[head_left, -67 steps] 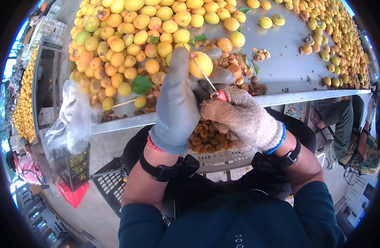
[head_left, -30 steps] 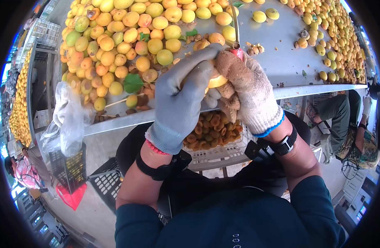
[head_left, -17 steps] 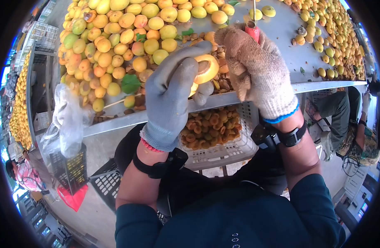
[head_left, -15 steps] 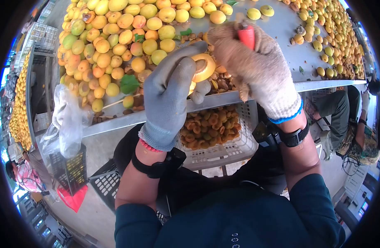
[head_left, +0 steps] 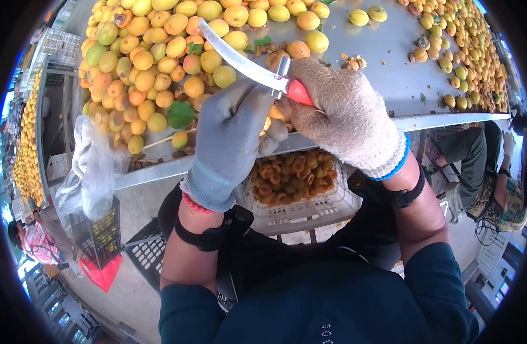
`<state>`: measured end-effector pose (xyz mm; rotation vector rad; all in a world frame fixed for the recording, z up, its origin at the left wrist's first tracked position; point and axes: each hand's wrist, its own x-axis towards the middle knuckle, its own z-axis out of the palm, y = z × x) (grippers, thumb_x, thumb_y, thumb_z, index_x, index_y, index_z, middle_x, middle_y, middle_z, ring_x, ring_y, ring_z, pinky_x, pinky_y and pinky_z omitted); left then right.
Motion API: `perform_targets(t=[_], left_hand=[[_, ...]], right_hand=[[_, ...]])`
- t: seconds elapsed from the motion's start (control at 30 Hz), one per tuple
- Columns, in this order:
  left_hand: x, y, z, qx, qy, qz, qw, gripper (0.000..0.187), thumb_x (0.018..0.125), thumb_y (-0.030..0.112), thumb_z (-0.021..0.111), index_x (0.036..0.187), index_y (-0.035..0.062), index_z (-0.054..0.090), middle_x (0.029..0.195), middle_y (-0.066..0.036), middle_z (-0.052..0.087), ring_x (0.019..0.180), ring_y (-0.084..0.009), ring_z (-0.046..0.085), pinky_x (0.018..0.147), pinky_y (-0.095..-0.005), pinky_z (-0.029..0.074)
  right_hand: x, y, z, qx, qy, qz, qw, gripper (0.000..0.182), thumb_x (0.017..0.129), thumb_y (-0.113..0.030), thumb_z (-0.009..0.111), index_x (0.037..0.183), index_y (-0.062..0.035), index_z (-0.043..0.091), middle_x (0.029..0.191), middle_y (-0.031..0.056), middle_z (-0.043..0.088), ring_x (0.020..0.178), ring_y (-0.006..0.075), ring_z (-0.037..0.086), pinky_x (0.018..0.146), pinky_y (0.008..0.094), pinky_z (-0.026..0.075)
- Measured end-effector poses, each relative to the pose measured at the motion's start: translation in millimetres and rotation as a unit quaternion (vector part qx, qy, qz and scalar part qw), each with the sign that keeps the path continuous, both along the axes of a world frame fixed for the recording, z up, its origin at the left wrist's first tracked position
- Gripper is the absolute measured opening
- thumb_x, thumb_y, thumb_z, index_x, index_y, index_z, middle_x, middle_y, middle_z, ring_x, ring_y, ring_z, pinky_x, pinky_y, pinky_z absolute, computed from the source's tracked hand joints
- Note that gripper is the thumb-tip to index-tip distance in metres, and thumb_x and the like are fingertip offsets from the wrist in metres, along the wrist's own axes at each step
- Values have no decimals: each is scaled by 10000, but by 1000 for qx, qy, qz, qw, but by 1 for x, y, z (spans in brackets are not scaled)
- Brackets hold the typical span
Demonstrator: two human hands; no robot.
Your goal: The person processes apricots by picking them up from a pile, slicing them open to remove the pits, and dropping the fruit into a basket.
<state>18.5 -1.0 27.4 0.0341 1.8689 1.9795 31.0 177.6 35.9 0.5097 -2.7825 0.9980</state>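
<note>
Both hands meet at the middle of the frame, above the near edge of the metal table (head_left: 389, 74). Lowest in the frame are the dark blue sleeves and bare forearms, each with a black strap at the wrist, the left one also with a red bead bracelet.

Just above them, under the table edge, sits a white plastic crate (head_left: 309, 209) with a grid wall, filled with brownish-orange, wrinkled fruit halves.

The left hand (head_left: 232, 137), in a smooth grey glove with a ribbed cuff, points up the frame with its fingers curled over a fruit (head_left: 273, 113), of which only a sliver of orange flesh shows between the two gloves; it grips that fruit. The right hand (head_left: 346, 117), in a coarse, stained knit glove with a blue cuff edge, is closed in a fist around the red handle of a knife (head_left: 249, 66). Its thin, slightly curved steel blade slants toward the upper left, over the left hand's fingers.

Beyond the hands, brown pits (head_left: 355, 62) and scraps lie on the bare grey sheet metal. At upper left rises a heap of round yellow and orange fruit (head_left: 160, 51) with a green leaf (head_left: 180, 114) at its near edge; a crumpled clear plastic bag (head_left: 94, 166) hangs at the left edge. Another band of fruit (head_left: 475, 51) runs along the upper right.

At far right, another person's green trouser leg (head_left: 475, 155) shows below the table.
</note>
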Motion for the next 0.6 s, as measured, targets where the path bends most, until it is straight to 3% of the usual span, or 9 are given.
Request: perform_targets(t=[0.1, 0.17, 0.2, 0.23, 0.3, 0.37, 0.47, 0.5, 0.6], left_hand=[[1, 0, -1, -24, 10, -2, 1000, 274, 1001, 223, 538, 958, -30, 635, 627, -60, 623, 506, -71, 564, 451, -201, 413], [3, 5, 7, -58, -14, 0, 998, 285, 1003, 237, 541, 956, -29, 633, 620, -61, 624, 499, -74, 561, 451, -205, 418], [1, 4, 7, -23, -44, -16, 999, 242, 971, 206, 570, 981, -26, 637, 674, -78, 636, 552, -107, 581, 494, -227, 437], [-2, 0, 5, 12, -74, -30, 997, 213, 939, 175, 599, 1005, -23, 642, 729, -96, 649, 604, -140, 601, 536, -249, 456], [-9, -12, 1, 82, -133, -55, 986, 222, 874, 113, 657, 1054, -17, 651, 838, -130, 675, 709, -206, 640, 620, -294, 494], [-11, -17, -4, 121, -154, -76, 978, 214, 893, 134, 642, 1045, -17, 651, 805, -118, 662, 674, -185, 625, 586, -275, 475], [-11, -18, -8, 94, -94, -86, 987, 215, 922, 166, 620, 1030, -16, 651, 754, -98, 643, 621, -152, 603, 535, -246, 445], [-9, -17, -10, 83, -73, -89, 990, 218, 931, 177, 612, 1026, -16, 651, 737, -92, 636, 604, -141, 595, 518, -237, 435], [-5, -16, -14, 61, -21, -85, 994, 238, 959, 209, 589, 1011, -16, 651, 686, -73, 617, 551, -108, 573, 468, -208, 406]], right_hand=[[1, -4, -8, -7, -19, -22, 1000, 174, 884, -125, 674, 1033, -54, 619, 754, 153, 600, 635, 288, 644, 592, 382, 497], [-5, 0, -21, -91, -54, -5, 994, 162, 899, -125, 651, 1037, -44, 624, 750, 126, 610, 607, 250, 634, 573, 362, 496], [-7, 0, -22, -133, -71, 2, 989, 159, 906, -125, 639, 1039, -40, 626, 748, 112, 615, 593, 232, 629, 563, 352, 495], [-5, 1, -19, -213, -162, -21, 963, 170, 901, -181, 637, 978, -31, 663, 728, 164, 631, 591, 325, 615, 537, 386, 505], [-7, 4, 1, -268, -289, -32, 918, 181, 902, -171, 651, 988, -12, 655, 713, 158, 610, 568, 293, 601, 535, 376, 490], [-7, 12, 22, -290, -373, -30, 881, 205, 898, -157, 676, 1032, -5, 651, 696, 146, 578, 595, 255, 604, 570, 364, 484], [-6, 18, 21, -138, -244, 71, 957, 246, 885, -163, 698, 1080, -20, 650, 733, 161, 607, 661, 283, 623, 616, 365, 496], [-6, 17, 10, -103, -139, 108, 979, 287, 883, -212, 708, 1102, -40, 638, 799, 182, 643, 746, 334, 650, 654, 377, 513], [-1, 13, 0, -59, -118, 89, 987, 305, 888, -262, 701, 1106, -60, 631, 868, 193, 665, 809, 377, 658, 673, 404, 521]])
